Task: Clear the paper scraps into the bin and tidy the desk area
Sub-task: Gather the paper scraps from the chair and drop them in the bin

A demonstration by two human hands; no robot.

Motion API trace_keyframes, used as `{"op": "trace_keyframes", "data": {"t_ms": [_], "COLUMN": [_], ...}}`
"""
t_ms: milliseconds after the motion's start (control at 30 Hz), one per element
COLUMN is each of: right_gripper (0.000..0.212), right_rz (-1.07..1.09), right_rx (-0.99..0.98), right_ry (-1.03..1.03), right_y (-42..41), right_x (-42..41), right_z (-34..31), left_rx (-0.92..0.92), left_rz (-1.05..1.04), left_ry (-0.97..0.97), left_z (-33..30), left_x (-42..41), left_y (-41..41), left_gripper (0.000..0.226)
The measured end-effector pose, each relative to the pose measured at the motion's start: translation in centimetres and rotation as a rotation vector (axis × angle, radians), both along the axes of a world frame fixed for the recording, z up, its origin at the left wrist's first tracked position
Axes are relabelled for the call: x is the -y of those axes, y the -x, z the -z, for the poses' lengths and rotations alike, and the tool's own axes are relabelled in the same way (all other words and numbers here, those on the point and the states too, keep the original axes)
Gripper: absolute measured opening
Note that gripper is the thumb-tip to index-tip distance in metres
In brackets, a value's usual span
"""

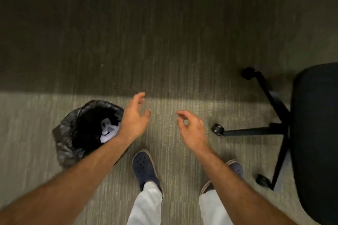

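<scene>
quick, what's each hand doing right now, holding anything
left hand: open, empty, beside the bin
right hand: open, fingers loosely curled, empty

Single head view, wide-angle, looking steeply down at carpet, own feet near bottom edge.

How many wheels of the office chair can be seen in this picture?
3. One wheel is farthest away, near the shadow's edge. One is nearest the right hand. One is by the right shoe. The seat may hide others.
</scene>
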State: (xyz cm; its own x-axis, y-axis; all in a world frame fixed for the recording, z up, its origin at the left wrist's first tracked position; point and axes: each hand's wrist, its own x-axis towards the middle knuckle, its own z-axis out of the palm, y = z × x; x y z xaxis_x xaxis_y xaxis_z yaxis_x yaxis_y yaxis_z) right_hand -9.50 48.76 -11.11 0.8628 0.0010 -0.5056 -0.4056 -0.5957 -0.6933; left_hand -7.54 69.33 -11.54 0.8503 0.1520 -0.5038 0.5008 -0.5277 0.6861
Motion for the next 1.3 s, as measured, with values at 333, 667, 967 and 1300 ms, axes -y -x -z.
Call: {"op": "trace_keyframes", "data": {"t_ms": [333, 667, 967, 1300], "right_gripper": [0.034, 0.023, 0.05, 0.053], "right_rz": [0.373, 0.837, 1.134, 1.044], "right_rx": [0.104, 0.18, -0.033, -0.07], "right_ry": [0.031, 0.297, 0.397, 0.23], "right_y": [0.3, 6.9, 11.1, 10.0], "right_x": [26.0, 50.7, 62.6, 65.8], "right_z": [-8.8, -12.2, -9.4, -6.0], "left_rx": [0.113, 0.165, 0.253, 0.121], "left_rz": [0.314, 0.746, 0.962, 1.119], "left_ry": [0.106, 0.118, 0.124, -0.028], "left_z": [-8.5, -11.6, -11.1, -6.7], "left_x": [26.9, 52.7, 69.2, 80.3], "left_y": [-6.2, -4.5, -5.5, -7.1], "left_gripper": [0.062, 0.061, 0.047, 0.055]}}
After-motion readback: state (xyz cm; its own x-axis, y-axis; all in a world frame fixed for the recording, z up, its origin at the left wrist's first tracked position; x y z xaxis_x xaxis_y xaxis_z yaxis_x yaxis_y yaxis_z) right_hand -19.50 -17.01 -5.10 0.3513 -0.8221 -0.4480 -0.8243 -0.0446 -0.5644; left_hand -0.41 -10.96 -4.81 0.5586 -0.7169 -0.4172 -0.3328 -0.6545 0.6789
